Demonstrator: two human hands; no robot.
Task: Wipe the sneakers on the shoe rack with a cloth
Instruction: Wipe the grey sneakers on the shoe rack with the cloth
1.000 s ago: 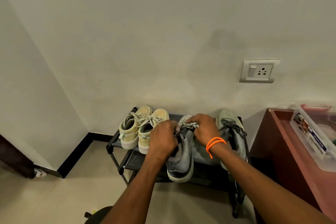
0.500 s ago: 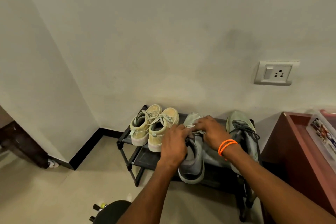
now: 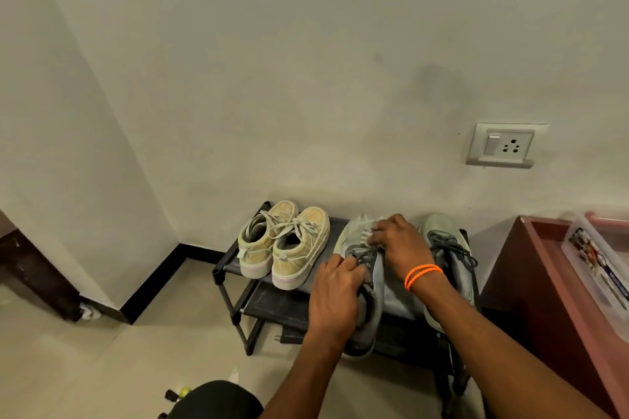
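From the head view, a black shoe rack point(image 3: 227, 269) is seen standing against a pale wall, with two pairs of sneakers set on its top shelf. A beige pair point(image 3: 286, 243) is placed at the rack's left end, toes toward the wall, laces loose. A grey sneaker point(image 3: 372, 286) is held near the middle of the shelf, its heel hanging past the front edge. The heel and collar of that sneaker are gripped by the left hand point(image 3: 335, 296), whose fingers are curled round the rim near the laces. The right hand point(image 3: 398, 248) is laid over the toe end of the same sneaker, fingers bent down onto a pale cloth point(image 3: 360, 226) that is bunched under them against the toe; the cloth is pinched there. An orange band point(image 3: 422, 275) is worn on the right wrist. The second grey sneaker point(image 3: 446, 248) is left just to the right, beside the right forearm. A wall socket point(image 3: 503, 145) is mounted above and to the right. A reddish cabinet point(image 3: 551, 282) is seen at the right edge, with a clear box point(image 3: 599, 258) on top.
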